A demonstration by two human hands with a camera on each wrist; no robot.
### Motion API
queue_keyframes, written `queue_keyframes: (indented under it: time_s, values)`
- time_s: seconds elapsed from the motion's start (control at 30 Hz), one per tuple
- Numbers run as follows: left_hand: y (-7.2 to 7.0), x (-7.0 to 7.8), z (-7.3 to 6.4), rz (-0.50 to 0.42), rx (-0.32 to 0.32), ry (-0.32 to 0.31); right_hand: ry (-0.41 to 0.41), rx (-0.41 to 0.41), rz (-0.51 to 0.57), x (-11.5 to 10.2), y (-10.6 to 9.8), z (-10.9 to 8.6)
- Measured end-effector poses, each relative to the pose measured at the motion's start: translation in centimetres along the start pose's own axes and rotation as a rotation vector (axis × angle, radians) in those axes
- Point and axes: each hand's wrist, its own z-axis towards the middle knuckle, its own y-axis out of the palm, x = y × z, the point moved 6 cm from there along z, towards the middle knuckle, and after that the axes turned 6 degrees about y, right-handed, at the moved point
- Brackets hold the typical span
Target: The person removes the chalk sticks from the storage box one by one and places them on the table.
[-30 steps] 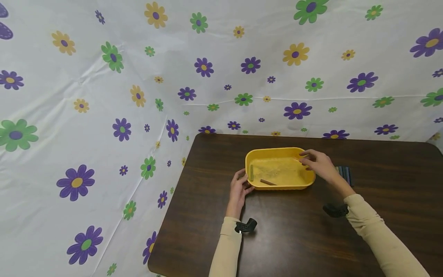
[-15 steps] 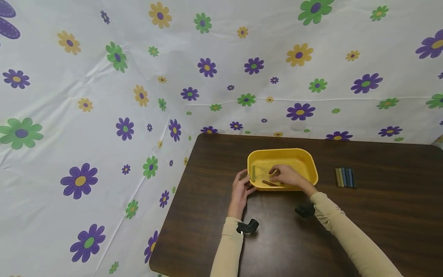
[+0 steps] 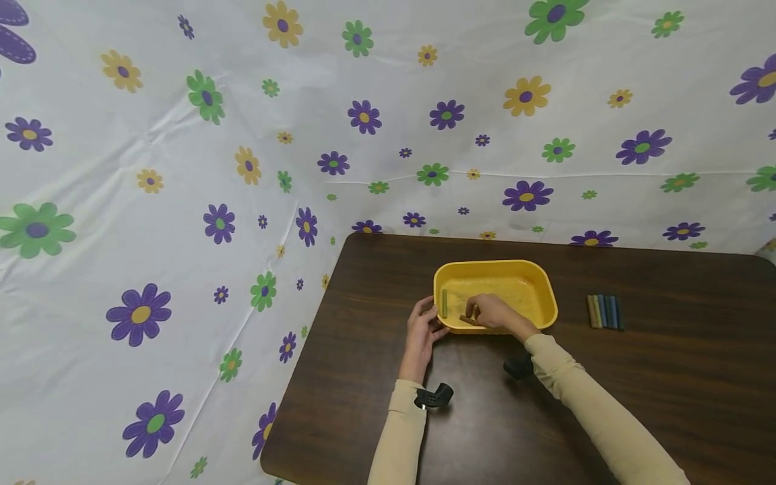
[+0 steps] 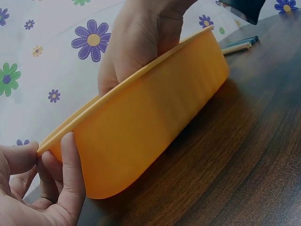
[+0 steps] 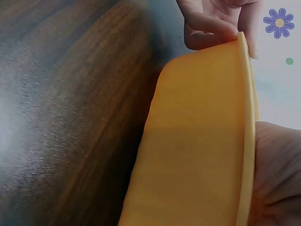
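My left hand [image 3: 419, 330] grips the near left corner of a yellow plastic tray [image 3: 527, 266]. In the left wrist view its thumb lies on the rim and the fingers [image 4: 71, 169] press against the outer wall. My right hand [image 3: 492, 312] reaches down into the tray, its fingers curled at a thin brown stick [image 3: 465, 319]; the tray wall hides the fingertips in both wrist views. A green stick [image 3: 444, 304] lies inside along the left wall. The sticks look like chalk or crayons.
On the table [image 3: 685, 377], right of the tray, several sticks [image 3: 605, 312] lie side by side in yellow, blue and dark tones. Flower-printed white sheeting [image 3: 388, 81] hangs behind and to the left of the table.
My right hand has moved left from the tray's right end, then down to the brown stick. The row of sticks has come into full view. My left hand stays at the corner.
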Motion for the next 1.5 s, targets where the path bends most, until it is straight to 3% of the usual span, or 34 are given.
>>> queue_keyframes:
  time_s: [0.2,0.37,0.87,1.13,1.33,1.5]
  values:
    - [0.1,0.1,-0.3,0.006,0.009,-0.019,0.01,-0.067,-0.014,0.2,0.3,0.3]
    - [0.1,0.1,-0.4,0.011,0.004,-0.01,0.031,-0.032,0.07,0.3,0.1,0.1]
    - [0.2,0.2,-0.6,0.005,0.0,-0.017,0.063,-0.016,0.586,2.2,-3.1,-1.6]
    - [0.1,0.2,-0.5,-0.001,-0.014,0.001,0.112,0.069,0.762,3.7,-5.7,-3.2]
    - [0.0,0.3,-0.4,-0.004,-0.009,0.004,0.183,0.18,0.794,5.8,-7.1,-4.4]
    - [0.0,0.3,-0.3,-0.008,-0.009,-0.003,0.235,0.224,0.821,8.2,-8.0,-5.6]
